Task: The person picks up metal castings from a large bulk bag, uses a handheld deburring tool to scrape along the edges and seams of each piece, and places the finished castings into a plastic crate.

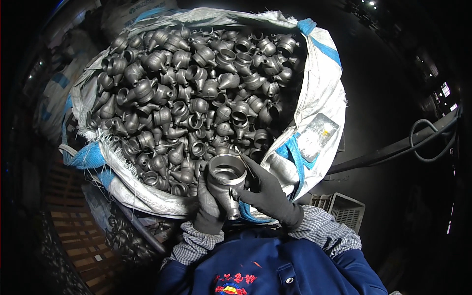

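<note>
Just over the near rim of a big white woven sack (162,205), a grey metal casting (225,186) is held up. It has a round open mouth facing up and a narrow spout pointing toward me. My left hand (210,206), in a dark glove, grips it from the left side. My right hand (268,194), gloved too, is closed round a thin dark stick-like tool with a pale tip (238,151), close to the mouth's rim. The right thumb is by the spout's side. What kind of tool it is does not show clearly.
Many similar castings (196,105) fill the sack in a loose heap. Blue straps (88,156) hang at its corners. A plastic crate (346,209) stands at the right, below a dark pole (383,153). Wooden slats (73,236) and more castings (130,241) lie at the lower left.
</note>
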### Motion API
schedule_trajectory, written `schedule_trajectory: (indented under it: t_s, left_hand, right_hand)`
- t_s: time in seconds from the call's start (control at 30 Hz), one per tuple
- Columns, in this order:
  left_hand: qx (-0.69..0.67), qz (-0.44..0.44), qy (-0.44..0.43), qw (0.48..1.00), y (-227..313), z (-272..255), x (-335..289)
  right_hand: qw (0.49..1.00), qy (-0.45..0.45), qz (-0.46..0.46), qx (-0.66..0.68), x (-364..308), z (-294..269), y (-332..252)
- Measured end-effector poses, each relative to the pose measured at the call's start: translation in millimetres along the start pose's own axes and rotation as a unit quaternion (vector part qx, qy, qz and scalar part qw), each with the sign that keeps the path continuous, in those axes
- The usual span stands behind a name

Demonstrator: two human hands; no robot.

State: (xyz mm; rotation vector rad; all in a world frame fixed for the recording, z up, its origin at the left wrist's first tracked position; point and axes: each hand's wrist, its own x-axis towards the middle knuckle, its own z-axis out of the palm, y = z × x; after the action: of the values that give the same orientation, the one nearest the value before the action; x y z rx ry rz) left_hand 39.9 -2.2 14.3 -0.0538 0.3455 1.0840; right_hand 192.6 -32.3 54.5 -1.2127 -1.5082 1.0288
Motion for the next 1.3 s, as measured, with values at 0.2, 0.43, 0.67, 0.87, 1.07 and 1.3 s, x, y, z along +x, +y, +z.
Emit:
schedule_trajectory:
  t_s: [0.2,0.43,0.67,0.87,1.07,1.3]
  left_hand:
    - [-0.009,-0.083,-0.195,0.977,12.4,-20.9,8.7]
    - [0.016,-0.049,-0.104,0.993,9.8,-17.3,7.4]
    - [0.086,0.007,-0.088,0.992,11.0,-29.9,6.4]
    - [-0.022,0.026,-0.059,0.998,14.8,-22.5,14.5]
    - [0.038,-0.007,-0.098,0.994,9.7,-24.2,7.9]
    - [0.043,0.025,0.024,0.998,10.0,-24.6,5.9]
  right_hand:
    - [0.999,-0.023,-0.004,-0.028,-1.4,-9.8,-2.3]
    - [0.982,-0.072,0.086,0.151,-19.8,-11.6,-26.8]
    - [0.988,-0.124,-0.036,0.082,-26.4,-11.8,-6.3]
    - [0.988,-0.086,0.069,0.106,-34.3,-12.9,-3.2]
    - [0.99,-0.105,-0.047,0.083,-21.9,-9.0,-23.8]
    - [0.996,-0.068,-0.024,0.05,-27.1,-10.4,-3.9]
